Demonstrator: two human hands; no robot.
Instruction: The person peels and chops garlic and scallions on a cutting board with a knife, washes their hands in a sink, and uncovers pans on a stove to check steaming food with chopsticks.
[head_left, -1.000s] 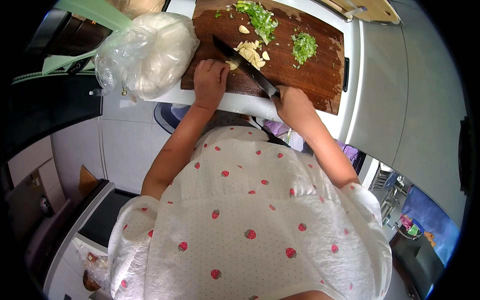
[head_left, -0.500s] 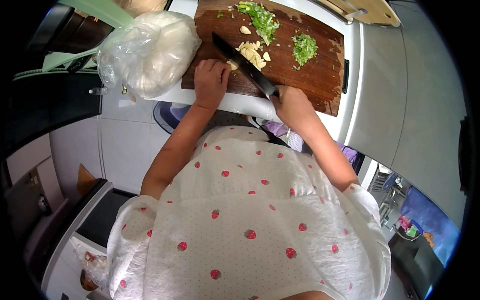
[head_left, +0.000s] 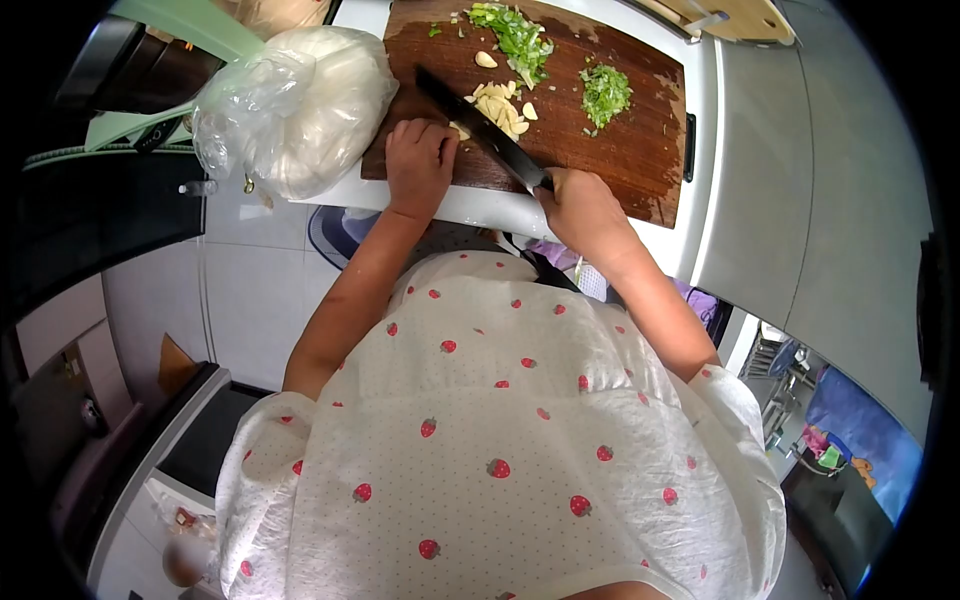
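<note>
My right hand (head_left: 588, 210) grips the handle of a dark-bladed kitchen knife (head_left: 485, 130). Its blade slants up and left across a wooden cutting board (head_left: 630, 150). Left of the blade, my left hand (head_left: 420, 165) is closed, fingers curled down at the board's near edge. A bit of garlic clove (head_left: 460, 131) shows between those fingertips and the blade; the rest is hidden. Just beyond the blade lies a pile of sliced garlic (head_left: 500, 105), with a larger clove (head_left: 486, 60) above it. Chopped green onion sits in two heaps, one long (head_left: 515, 40) and one round (head_left: 606, 97).
A knotted clear plastic bag with white contents (head_left: 320, 110) stands against the board's left side. The board rests on a white surface (head_left: 480, 207) beside a grey counter (head_left: 750, 180). Another wooden board (head_left: 750, 18) is at the upper right.
The knife blade has shifted very slightly left and down, close to my left fingertips. The whole view has drifted a little; both hands keep their holds.
</note>
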